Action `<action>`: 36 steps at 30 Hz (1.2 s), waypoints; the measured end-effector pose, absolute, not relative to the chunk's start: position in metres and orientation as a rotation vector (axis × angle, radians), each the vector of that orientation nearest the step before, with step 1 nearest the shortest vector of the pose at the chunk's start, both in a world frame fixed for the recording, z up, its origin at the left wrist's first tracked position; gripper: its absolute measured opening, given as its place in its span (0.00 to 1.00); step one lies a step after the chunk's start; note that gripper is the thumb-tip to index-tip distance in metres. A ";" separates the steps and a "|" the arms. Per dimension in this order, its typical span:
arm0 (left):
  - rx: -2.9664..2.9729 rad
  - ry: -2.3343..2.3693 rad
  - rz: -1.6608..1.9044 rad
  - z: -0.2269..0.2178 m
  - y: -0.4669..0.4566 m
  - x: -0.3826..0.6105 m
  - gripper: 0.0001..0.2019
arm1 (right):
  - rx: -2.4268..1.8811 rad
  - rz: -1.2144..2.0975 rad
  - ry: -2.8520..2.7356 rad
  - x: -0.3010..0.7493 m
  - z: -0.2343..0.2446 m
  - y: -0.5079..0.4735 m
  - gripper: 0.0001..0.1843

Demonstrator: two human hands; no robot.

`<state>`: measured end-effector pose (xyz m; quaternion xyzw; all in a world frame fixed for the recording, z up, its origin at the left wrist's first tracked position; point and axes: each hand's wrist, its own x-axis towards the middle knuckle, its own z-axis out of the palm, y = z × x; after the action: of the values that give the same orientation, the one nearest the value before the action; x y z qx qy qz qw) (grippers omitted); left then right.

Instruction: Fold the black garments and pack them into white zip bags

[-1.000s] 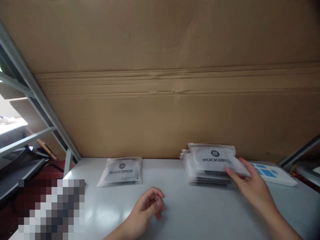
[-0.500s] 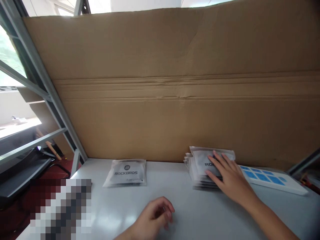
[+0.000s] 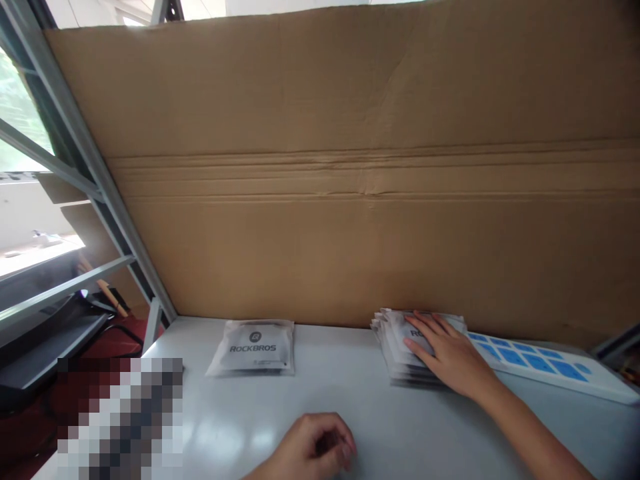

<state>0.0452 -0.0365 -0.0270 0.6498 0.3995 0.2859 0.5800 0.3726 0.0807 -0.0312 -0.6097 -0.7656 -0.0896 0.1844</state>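
Note:
My right hand (image 3: 447, 357) lies flat on a stack of frosted zip bags (image 3: 395, 353) with dark ROCKBROS print, its fingers spread across the top one. Layered edges of several bags show on the left and front of the stack. My left hand (image 3: 317, 445) hovers over the front middle of the table, fingers curled loosely toward the thumb and nothing in them. A single ROCKBROS zip bag (image 3: 255, 357) lies flat on the table at the left, apart from both hands.
Beside the stack, on the right, lies a white flat box with blue squares (image 3: 545, 360). A tall cardboard sheet (image 3: 350, 253) walls off the back of the grey table (image 3: 370, 427). A metal frame (image 3: 120, 220) rises at the left. One patch at lower left is pixelated.
The stack sits lower and flatter under my right hand, which has moved down and slightly left. My left hand has shifted a little right and down, its fingers curled closer together.

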 end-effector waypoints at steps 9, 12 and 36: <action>1.673 0.960 0.592 -0.028 -0.035 0.041 0.05 | -1.708 -0.301 -2.115 0.373 -0.029 0.079 0.29; 1.724 0.972 0.571 -0.028 -0.034 0.040 0.05 | -1.594 -0.396 -2.098 0.368 -0.024 0.071 0.28; 2.562 0.993 0.339 0.004 -0.014 0.011 0.23 | -1.205 0.663 -2.387 0.300 -0.054 -0.007 0.23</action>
<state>0.0112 -0.0144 0.0038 0.9094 0.3524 0.1201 0.1853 0.3001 -0.0066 -0.0536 -0.4292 -0.8504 0.2362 0.1920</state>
